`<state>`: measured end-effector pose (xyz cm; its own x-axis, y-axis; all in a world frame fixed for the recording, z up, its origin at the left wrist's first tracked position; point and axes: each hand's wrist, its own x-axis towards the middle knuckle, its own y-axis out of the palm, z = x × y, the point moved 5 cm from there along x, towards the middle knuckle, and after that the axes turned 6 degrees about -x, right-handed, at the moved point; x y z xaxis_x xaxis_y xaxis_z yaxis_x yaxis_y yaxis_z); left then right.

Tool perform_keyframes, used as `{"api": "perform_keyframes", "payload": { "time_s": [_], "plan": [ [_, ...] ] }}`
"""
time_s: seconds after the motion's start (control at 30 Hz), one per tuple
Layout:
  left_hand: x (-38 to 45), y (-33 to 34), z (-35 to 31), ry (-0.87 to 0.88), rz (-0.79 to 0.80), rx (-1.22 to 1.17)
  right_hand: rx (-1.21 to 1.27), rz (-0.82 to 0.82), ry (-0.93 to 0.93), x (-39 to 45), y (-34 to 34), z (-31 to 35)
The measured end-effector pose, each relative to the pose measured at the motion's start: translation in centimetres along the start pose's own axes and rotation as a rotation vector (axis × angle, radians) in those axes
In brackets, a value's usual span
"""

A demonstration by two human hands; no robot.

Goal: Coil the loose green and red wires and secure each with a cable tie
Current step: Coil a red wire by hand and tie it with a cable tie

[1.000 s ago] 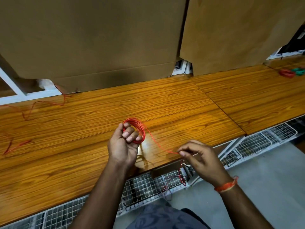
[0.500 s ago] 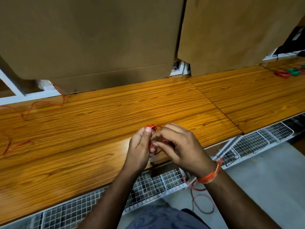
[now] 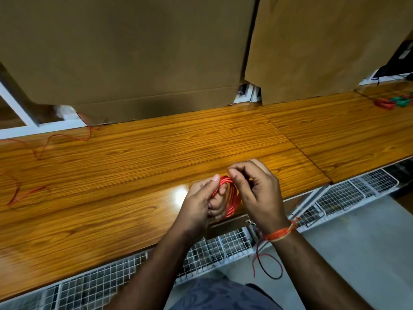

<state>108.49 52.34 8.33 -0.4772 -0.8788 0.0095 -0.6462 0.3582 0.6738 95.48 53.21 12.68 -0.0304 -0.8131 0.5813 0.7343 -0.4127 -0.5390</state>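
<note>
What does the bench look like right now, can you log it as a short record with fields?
left hand: left hand grips the red wire coil
right hand: right hand pinches wire at the coil
loose tail: red wire end hangs below the right wrist
surface: wooden workbench
finished coils: red coil and green coil at far right
other wire: loose red wire at left
cable tie: none visible
</note>
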Motion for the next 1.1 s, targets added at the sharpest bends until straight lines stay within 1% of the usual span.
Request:
{"api": "perform_keyframes", "payload": {
  "time_s": [0.17, 0.27, 0.33, 0.43, 0.6, 0.67, 0.83, 0.9, 0.97, 1.1],
  "plan": [
    [0.0, 0.6, 0.0, 0.013, -0.009, -0.017, -0.036, -0.029, 0.106, -1.0, 1.0, -0.4],
    [0.0, 0.9, 0.0, 0.030, -0.006, -0.030, 0.000, -0.036, 0.158, -1.6, 1.7, -0.5],
    [-0.1, 1.0, 0.1, 0.032, -0.014, -0.040, -0.004, -0.077, 0.154, -1.9, 1.7, -0.1],
    [0.0, 0.8, 0.2, 0.031, -0.036, 0.001, -0.098, -0.150, 0.131, -2.0, 1.6, 0.5],
    [0.1, 0.5, 0.3, 0.019, -0.063, 0.096, -0.198, -0.194, 0.125, -2.0, 2.0, -0.4],
    [0.2, 0.5, 0.2, 0.014, -0.071, 0.138, -0.157, -0.173, 0.138, -1.9, 2.0, -1.0],
    [0.3, 0.5, -0.3, -0.010, -0.039, 0.180, 0.044, -0.074, 0.219, -1.7, 2.2, -1.6],
    [0.4, 0.7, -0.1, -0.048, -0.033, 0.121, 0.088, -0.053, 0.224, -1.8, 2.1, -1.6],
    [0.5, 0.8, 0.5, -0.120, -0.027, -0.013, 0.113, -0.049, 0.222, -1.9, 1.7, -1.6],
    [0.7, 1.3, 1.7, -0.294, 0.065, -0.268, 0.114, -0.053, 0.194, -1.9, 0.8, -1.5]
  ]
}}
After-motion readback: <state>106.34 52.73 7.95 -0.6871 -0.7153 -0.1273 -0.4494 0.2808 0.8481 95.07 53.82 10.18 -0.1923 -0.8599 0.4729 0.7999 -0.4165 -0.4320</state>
